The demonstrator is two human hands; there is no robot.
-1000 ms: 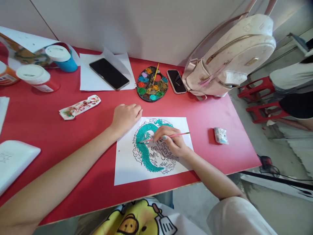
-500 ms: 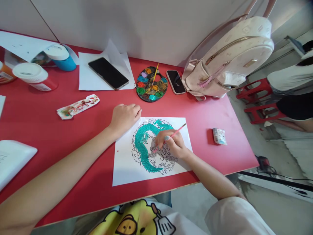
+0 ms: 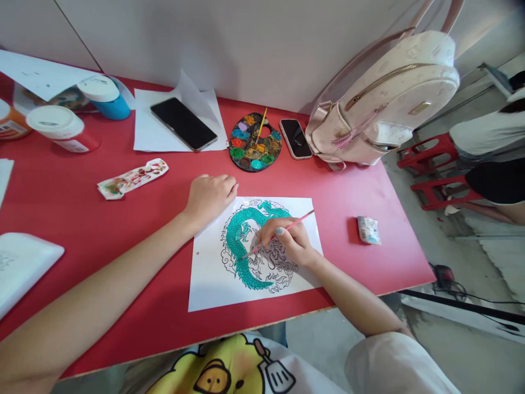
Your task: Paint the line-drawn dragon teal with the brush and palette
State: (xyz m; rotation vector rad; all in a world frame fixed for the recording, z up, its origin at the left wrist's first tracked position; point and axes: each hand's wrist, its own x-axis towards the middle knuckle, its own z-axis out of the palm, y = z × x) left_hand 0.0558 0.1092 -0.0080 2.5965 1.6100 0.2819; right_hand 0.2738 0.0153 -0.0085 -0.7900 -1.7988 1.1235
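My right hand [image 3: 285,238] is closed round a thin pink paintbrush [image 3: 301,219], its pink end pointing up to the right. The brush's lower end reaches the teal body of a dragon drawing [image 3: 235,241]. Black outlines on the white sheet [image 3: 209,293] are bare of colour at the lower right, partly under my hand. My left hand [image 3: 211,200] rests at the sheet's upper left corner, fingers curled in, nothing visible in it. Beyond the sheet lies a dark paint palette [image 3: 245,162] with several colours and a yellow paintbrush [image 3: 261,125] on it.
A phone [image 3: 296,138] and a pale backpack [image 3: 394,104] stand right of the palette. A larger phone [image 3: 182,123] lies on paper. Paint jars [image 3: 55,125] stand at the left, near a stained strip [image 3: 133,179]. A small packet [image 3: 368,230] lies rightward. People [image 3: 488,131] sit beyond.
The paintbrush has turned in my right hand: its dark end was up at the right, now a pink end is there. Its lower end reaches farther left. My left hand stays put.
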